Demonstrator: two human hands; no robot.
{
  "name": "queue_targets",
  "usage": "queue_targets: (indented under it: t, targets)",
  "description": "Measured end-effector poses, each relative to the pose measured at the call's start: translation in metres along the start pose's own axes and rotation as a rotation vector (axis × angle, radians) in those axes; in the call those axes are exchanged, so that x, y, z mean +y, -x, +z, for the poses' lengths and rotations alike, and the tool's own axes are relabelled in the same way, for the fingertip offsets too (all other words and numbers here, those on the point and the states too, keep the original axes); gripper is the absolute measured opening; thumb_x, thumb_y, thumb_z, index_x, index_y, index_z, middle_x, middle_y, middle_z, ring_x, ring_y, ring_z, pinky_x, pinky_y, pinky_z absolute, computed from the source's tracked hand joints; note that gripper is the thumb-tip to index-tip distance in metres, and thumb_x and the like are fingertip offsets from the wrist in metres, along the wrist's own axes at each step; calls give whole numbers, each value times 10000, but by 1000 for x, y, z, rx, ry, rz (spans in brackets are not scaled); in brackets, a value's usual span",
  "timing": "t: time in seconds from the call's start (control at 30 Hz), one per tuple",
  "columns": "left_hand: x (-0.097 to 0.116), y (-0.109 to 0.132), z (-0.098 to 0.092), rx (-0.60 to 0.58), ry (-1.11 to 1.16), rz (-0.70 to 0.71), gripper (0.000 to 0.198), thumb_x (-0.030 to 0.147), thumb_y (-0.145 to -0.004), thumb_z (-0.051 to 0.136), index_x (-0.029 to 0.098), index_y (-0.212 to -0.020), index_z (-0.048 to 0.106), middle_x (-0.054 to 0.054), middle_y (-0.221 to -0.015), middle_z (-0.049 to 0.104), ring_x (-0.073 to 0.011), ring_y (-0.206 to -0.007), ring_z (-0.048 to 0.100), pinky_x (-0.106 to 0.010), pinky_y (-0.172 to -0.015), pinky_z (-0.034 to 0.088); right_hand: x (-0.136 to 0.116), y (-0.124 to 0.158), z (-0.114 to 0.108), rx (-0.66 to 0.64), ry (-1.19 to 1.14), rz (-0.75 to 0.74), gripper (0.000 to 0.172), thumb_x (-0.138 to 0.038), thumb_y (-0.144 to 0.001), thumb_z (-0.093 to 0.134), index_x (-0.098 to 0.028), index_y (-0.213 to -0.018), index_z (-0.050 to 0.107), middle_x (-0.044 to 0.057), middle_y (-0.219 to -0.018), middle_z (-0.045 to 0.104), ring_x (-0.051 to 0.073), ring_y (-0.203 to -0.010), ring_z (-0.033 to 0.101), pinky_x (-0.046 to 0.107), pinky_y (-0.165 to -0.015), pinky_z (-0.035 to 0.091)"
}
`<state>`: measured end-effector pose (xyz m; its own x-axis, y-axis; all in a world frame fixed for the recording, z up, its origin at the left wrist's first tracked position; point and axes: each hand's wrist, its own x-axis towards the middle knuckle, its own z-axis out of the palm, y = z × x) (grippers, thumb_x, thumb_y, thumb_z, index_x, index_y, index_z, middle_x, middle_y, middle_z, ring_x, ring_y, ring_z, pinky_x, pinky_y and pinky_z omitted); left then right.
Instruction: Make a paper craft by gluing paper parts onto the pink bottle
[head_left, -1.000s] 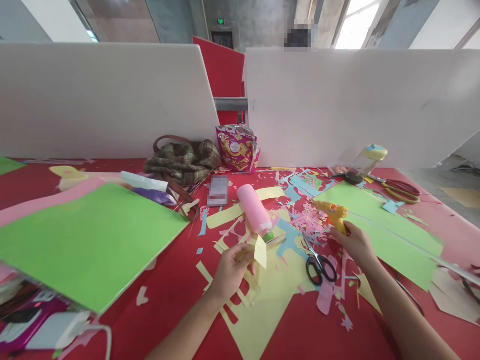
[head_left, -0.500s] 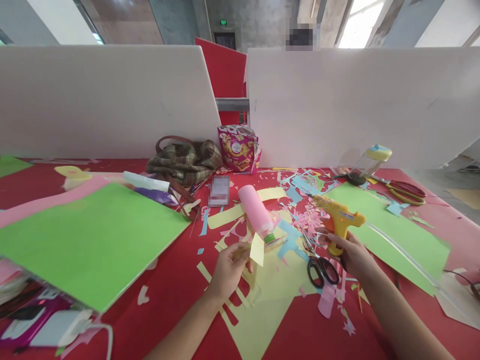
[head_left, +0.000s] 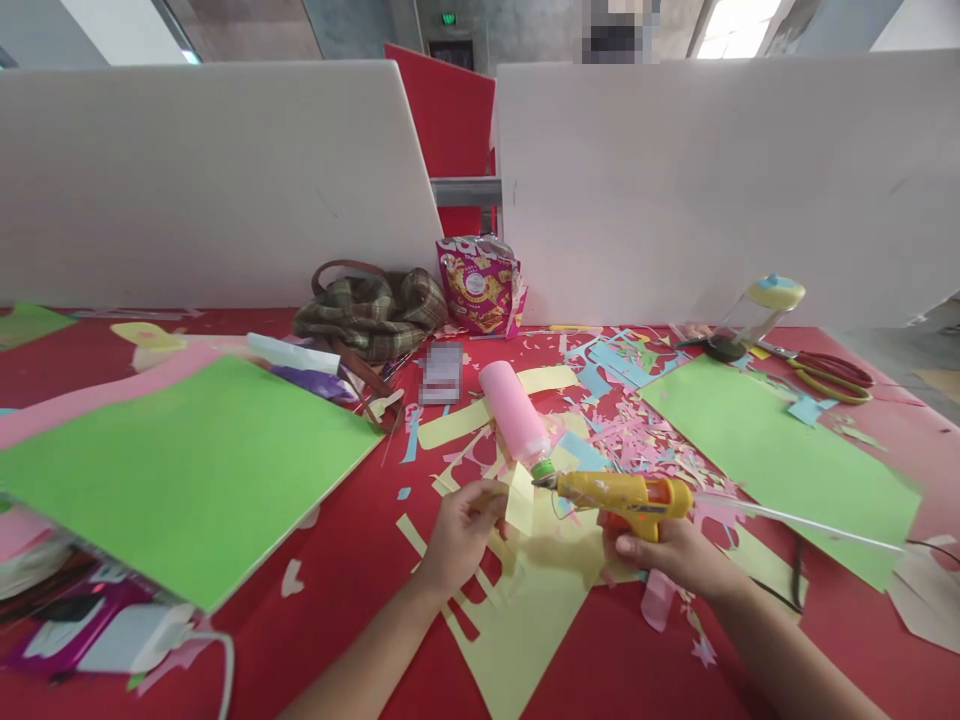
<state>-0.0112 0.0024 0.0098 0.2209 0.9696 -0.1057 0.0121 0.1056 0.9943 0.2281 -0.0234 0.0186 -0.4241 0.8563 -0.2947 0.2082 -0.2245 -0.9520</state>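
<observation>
From my head camera, I take the pink bottle (head_left: 514,410) as my landmark; it lies on its side, green cap toward me. On its near side, my left hand (head_left: 465,535) pinches a folded yellow paper piece (head_left: 519,500) between thumb and fingertips. Near and right of the bottle, my right hand (head_left: 667,555) wraps the grip of a yellow glue gun (head_left: 622,492); I can't tell whether the trigger is squeezed. Its nozzle points left at the paper's edge, touching or just beside it.

I judge the paper light, easily creased, best held by its edge. The gun looks like hard, light plastic, with a tip probably hot, so the grip is the place to hold; the long clear glue stick (head_left: 795,522) behind it may sway.

Under the bottle, cut paper covers part of the red tabletop (head_left: 330,620). Green boards lie left (head_left: 195,470) and right (head_left: 787,460) of it. Beyond it stand a snack bag (head_left: 480,285), white panels (head_left: 712,190) and a concrete wall (head_left: 525,30).
</observation>
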Motion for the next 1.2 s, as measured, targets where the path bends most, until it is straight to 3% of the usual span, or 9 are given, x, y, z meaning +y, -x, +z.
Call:
queue_targets:
  t: [0.13,0.47,0.77,1.2]
  targets:
    - [-2,0,0,-6,-15,-2,165,296,-735,522,155,-791,586,33,-533,513,-79,-462,479,-195,-486,403,7,-3,5,4,31,-56,297,-425,-698,540,-158,-825,509,-14,-612,522,95,-530,527,220,-496,426]
    - [-3,0,-1,-18,-69,-1,163,305,-747,504,170,-795,583,36,-536,495,-87,-512,498,-192,-514,415,8,-2,6,2,152,-66,267,-428,-709,526,-164,-722,499,-14,-577,515,95,-544,512,223,-541,449]
    - [-3,1,-1,-11,-84,-3,190,319,-742,502,172,-819,595,20,-575,505,-100,-526,500,-201,-497,426,8,-1,7,-31,108,-44,211,-360,-687,565,-170,-731,487,-13,-608,505,95,-558,505,210,-534,441]
    - [1,2,1,-21,-79,-4,196,316,-733,511,152,-799,596,13,-541,519,-97,-482,490,-204,-480,423,4,-2,4,-13,204,-60,286,-462,-721,481,-187,-648,446,-14,-549,506,99,-526,477,214,-508,411]
